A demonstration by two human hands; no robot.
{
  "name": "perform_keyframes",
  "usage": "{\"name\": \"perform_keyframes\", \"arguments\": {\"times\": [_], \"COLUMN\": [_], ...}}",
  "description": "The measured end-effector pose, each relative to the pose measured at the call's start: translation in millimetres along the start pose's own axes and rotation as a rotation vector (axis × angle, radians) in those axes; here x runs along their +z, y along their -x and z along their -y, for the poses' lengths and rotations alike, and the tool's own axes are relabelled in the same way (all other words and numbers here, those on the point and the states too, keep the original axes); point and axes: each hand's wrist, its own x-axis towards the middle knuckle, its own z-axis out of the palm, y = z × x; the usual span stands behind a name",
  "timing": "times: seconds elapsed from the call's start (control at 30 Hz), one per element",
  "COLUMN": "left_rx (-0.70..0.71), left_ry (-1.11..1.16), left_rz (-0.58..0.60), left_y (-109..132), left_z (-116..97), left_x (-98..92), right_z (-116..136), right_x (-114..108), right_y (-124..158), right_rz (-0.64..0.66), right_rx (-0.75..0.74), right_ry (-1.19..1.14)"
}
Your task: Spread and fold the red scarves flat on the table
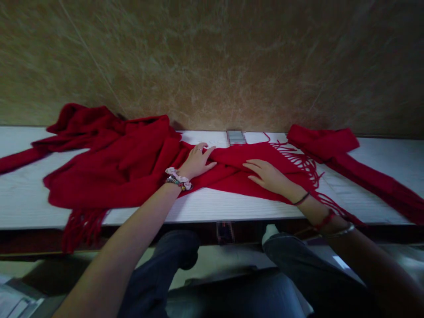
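Note:
A red fringed scarf (115, 172) lies loosely bunched along the white tabletop, its left part piled up and its right end spread flatter with tassels. My left hand (197, 164) rests on the narrower middle of the scarf, fingers spread. On the flatter right part lies my right hand (265, 176), palm down with the fingers stretched out. Neither hand visibly grips the cloth. At the left, a fringe (84, 227) hangs over the table's front edge.
Another length of red cloth (357, 165) lies folded at the right. Behind the white tabletop (218, 207) stands a brown marbled wall (212, 66). A small blurred grey item (236, 138) sits at the back edge. My legs (172, 256) are below the front edge.

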Motion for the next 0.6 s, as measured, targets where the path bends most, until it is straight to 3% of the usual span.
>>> {"name": "perform_keyframes", "arguments": {"times": [0.07,0.17,0.23,0.37,0.47,0.6], "left_rx": [0.046,0.133,0.105,0.057,-0.014,-0.137], "left_ry": [0.002,0.038,0.03,0.019,-0.031,-0.193], "left_rz": [0.014,0.145,0.199,0.277,0.322,0.313], "left_y": [1,3,4,5,5,11], "left_z": [-4,-7,-6,5,12,3], "left_x": [-6.7,-13.8,-15.3,-14.4,-16.5,-27.6], "right_z": [-1,-1,1,7,7,8], "right_x": [5,5,1,-2,1,1], "right_y": [2,5,6,6,8,11], "right_rz": [-0.013,-0.104,-0.113,0.038,0.072,0.149], "right_rx": [0.012,0.025,-0.011,-0.072,-0.041,-0.052], "right_ry": [0.009,0.066,0.089,0.049,0.041,-0.012]}}
